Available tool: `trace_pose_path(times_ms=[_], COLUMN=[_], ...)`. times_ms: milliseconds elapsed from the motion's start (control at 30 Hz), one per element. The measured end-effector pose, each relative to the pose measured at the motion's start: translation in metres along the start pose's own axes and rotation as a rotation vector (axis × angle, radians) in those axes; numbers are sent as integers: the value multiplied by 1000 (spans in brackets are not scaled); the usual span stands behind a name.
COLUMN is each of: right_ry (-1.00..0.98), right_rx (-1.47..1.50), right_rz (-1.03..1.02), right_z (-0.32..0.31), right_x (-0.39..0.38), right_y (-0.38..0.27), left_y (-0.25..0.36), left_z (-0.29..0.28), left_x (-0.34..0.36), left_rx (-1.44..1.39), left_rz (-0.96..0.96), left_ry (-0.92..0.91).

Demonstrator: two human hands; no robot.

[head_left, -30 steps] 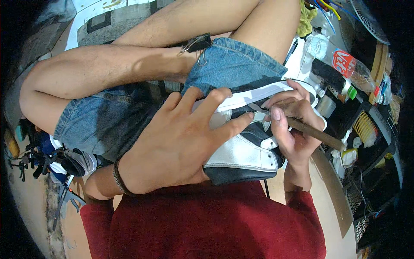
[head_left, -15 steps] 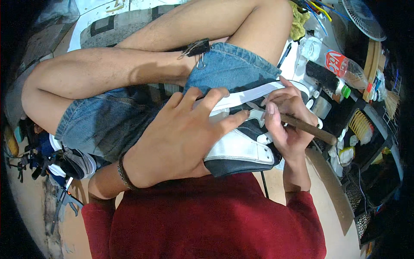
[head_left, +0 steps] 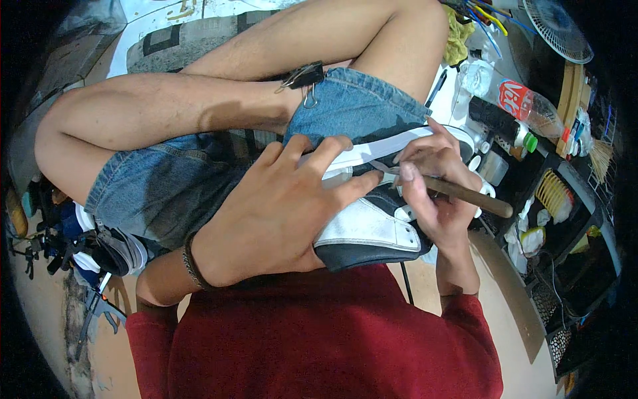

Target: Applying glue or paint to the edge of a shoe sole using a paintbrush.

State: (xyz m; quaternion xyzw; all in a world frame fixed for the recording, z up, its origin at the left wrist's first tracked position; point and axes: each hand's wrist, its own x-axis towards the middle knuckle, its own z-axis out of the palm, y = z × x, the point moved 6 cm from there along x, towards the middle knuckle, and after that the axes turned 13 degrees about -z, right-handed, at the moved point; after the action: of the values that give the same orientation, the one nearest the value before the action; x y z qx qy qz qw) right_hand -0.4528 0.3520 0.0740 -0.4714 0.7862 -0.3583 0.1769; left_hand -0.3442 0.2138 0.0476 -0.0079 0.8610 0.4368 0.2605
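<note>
Seated cross-legged in denim shorts point(head_left: 166, 186), with a black-and-white sneaker point(head_left: 372, 226) resting on the lap. Left of the sneaker, a heap of dark gear point(head_left: 73, 246) on the floor, too shadowed to make out. Spread flat over the sneaker's near half: the left hand point(head_left: 279, 206), fingers open and pressing down, hiding much of the upper. Long axis of the sneaker running from heel near the red shirt point(head_left: 319, 339) up and right toward the toe, white sole edge facing away from the body. Just right, the right hand point(head_left: 432, 193), fingers closed around a brown-handled tool point(head_left: 465, 194), metal tip at the sole seam, point partly hidden by fingers. Beyond the sneaker's right edge, a crowded shelf point(head_left: 565, 199) with a clear bottle point(head_left: 531, 110), little free room there.
</note>
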Motion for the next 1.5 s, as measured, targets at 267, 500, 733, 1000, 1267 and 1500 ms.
trace_pose_path(times_ms=[267, 500, 733, 1000, 1267, 1500], right_ry=[34, 20, -19, 146, 82, -38], right_rx=[11, 14, -27, 172, 128, -31], right_rz=[91, 27, 51, 48, 85, 43], right_z=[4, 5, 5, -2, 1, 5], right_x=[-3, -4, -2, -8, -8, 0], right_y=[6, -1, 0, 7, 12, 3], left_y=[-3, -2, -3, -2, -3, -3], left_z=[4, 4, 5, 3, 5, 4], left_x=[-2, -5, -4, -5, -6, -1], left_rx=[-19, 1, 3, -22, -20, -2], left_rz=[7, 3, 0, 10, 7, 0], left_ry=[37, 42, 25, 23, 31, 23])
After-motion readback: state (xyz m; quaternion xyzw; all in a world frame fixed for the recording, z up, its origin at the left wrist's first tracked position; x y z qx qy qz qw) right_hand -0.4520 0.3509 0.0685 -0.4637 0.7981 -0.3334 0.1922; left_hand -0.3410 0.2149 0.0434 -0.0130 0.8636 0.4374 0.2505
